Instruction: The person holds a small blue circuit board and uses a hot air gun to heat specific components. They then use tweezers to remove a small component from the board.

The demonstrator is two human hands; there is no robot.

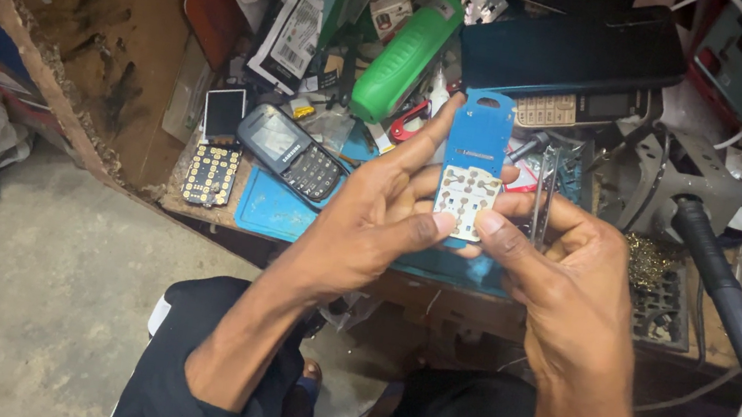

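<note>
A blue rectangular phone circuit board with a pale keypad contact sheet (472, 170) is being held upright above the table (274, 209) edge, between both hands. It is being gripped by the left hand (367, 223), fingers closed, thumb pressing its lower left edge. The right hand (565, 275) is being closed on its lower right, thumb on the contact sheet; thin metal tweezers (544, 194) are also being pinched there. A dark bar phone (292, 154) and a green plastic cylinder (407, 54) are lying on the table behind.
</note>
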